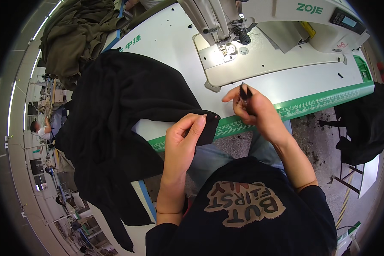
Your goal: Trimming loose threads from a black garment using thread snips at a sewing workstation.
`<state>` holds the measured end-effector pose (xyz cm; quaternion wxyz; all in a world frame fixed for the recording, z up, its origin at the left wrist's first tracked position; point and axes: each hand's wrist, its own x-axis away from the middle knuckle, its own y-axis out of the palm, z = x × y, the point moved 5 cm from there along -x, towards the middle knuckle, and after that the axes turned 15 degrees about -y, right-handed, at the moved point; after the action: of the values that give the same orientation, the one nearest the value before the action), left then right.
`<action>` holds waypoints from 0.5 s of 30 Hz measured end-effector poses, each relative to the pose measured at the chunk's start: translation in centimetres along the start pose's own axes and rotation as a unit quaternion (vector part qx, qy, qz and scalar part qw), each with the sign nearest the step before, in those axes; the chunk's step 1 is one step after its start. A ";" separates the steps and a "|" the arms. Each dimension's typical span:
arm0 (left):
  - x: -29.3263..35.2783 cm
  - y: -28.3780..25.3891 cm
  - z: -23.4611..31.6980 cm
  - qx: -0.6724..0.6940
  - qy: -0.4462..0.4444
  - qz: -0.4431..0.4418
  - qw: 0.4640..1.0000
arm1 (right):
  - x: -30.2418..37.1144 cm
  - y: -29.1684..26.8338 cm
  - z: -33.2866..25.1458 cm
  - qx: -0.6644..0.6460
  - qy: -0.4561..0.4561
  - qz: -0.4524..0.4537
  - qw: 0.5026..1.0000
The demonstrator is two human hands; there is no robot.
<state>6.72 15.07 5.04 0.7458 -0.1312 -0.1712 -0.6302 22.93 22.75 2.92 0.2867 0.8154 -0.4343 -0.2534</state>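
My left hand (184, 136) pinches the end of a black garment (136, 87) between thumb and fingers, just over the table's front edge. The rest of the cloth spreads to the left across the table and hangs down past its edge. In my right hand (258, 111), curled and raised a little to the right of the left one, are small black thread snips (244, 93). Their two dark tips point away from me, and my fingers cover the rest. The snips are apart from the cloth.
A white sewing machine (286, 13) stands at the back, its needle area over a metal plate (251, 70). The table's front edge (303, 106) is green with a ruler. Olive cloth (74, 38) is piled at far left; black cloth (362, 128) hangs at right.
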 end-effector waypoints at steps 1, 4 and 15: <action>0.0 0.0 0.0 0.009 -0.008 -0.001 1.000 | 0.1 0.4 -0.4 0.132 -0.044 0.020 0.990; 0.0 0.2 -0.1 0.023 -0.013 0.003 1.000 | 0.5 -0.1 -0.7 0.305 -0.114 0.011 0.945; -0.2 0.4 0.0 0.025 0.012 0.018 0.999 | 1.4 2.9 -1.7 0.578 -0.397 -0.146 0.698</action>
<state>7.09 15.33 4.94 0.7620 -0.1077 -0.1759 -0.6139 23.15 20.64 5.90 -0.4801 0.6979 -0.4445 -0.2914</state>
